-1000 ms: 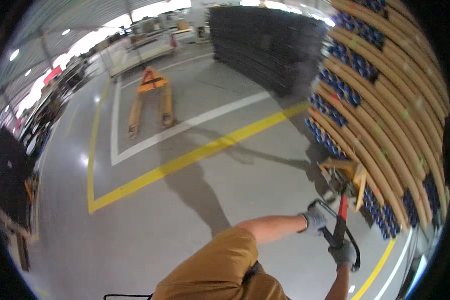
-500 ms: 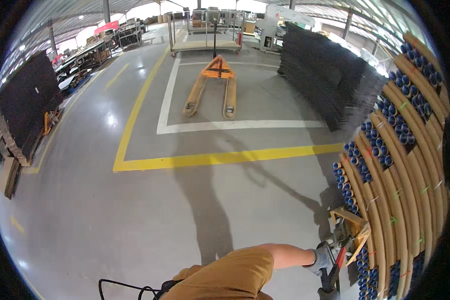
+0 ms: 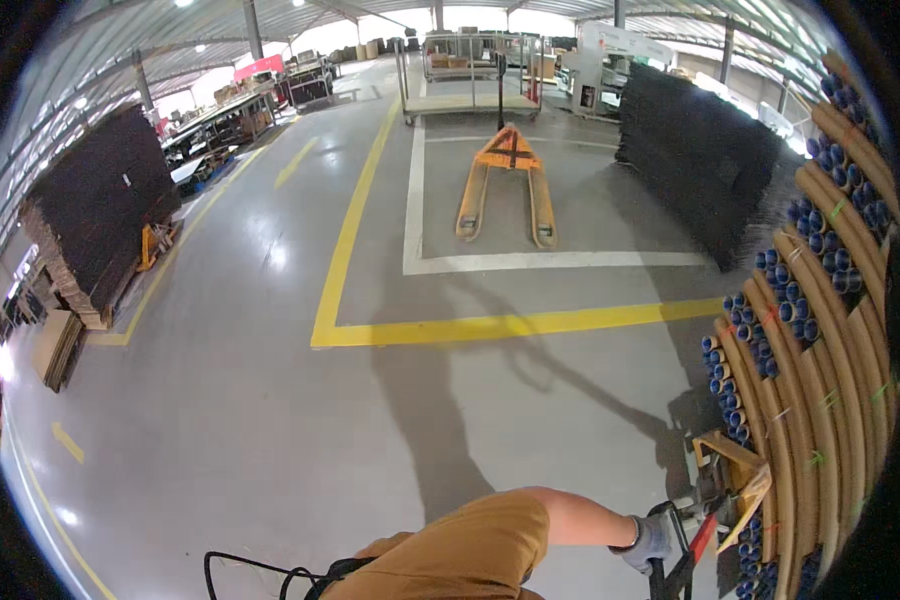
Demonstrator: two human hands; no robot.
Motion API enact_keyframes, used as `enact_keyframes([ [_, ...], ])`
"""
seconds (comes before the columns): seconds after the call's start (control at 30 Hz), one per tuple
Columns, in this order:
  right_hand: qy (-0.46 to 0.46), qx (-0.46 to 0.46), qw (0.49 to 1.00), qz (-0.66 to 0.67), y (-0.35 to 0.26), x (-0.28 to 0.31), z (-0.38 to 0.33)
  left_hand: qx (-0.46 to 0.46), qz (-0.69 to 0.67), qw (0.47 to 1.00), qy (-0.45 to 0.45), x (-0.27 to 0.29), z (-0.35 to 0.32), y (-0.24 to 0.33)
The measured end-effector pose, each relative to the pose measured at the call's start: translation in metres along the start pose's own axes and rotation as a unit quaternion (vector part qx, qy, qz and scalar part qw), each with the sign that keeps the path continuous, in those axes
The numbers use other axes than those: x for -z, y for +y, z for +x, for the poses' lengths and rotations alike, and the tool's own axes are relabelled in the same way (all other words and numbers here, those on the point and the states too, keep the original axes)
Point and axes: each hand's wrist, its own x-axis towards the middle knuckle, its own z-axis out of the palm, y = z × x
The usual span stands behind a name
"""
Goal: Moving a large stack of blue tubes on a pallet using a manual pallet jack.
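Evidently our gloved left hand [image 3: 654, 540] is closed around the black handle [image 3: 681, 578] of a pallet jack [image 3: 738, 468] at lower right; our right hand is out of sight, so we cannot tell its state. We judge the jack heavy and its handle stiff, best held by the grip. Its yellow body sits just beyond our left hand, beside stacked tubes [image 3: 850, 350].

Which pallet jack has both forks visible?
The middle jack, before the cart: both forks lie bare. No forks show on the left jack or the right jack, at the left hand.
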Motion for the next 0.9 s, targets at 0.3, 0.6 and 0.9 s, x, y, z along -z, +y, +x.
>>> enact_keyframes([
  [0.3, -0.003, -0.064, 0.997, -0.033, -0.037, -0.002, -0.087, -0.044, -0.02, 0.999, 0.025, -0.008, -0.068, 0.045],
  [0.6, 0.049, -0.191, 0.98, -0.014, -0.065, -0.042, -0.13, -0.139, -0.044, 0.989, 0.004, -0.005, -0.093, 0.046],
  [0.9, -0.072, -0.146, 0.987, 0.005, -0.215, -0.038, -0.067, -0.094, -0.019, 0.995, -0.008, 0.081, -0.201, -0.08],
])
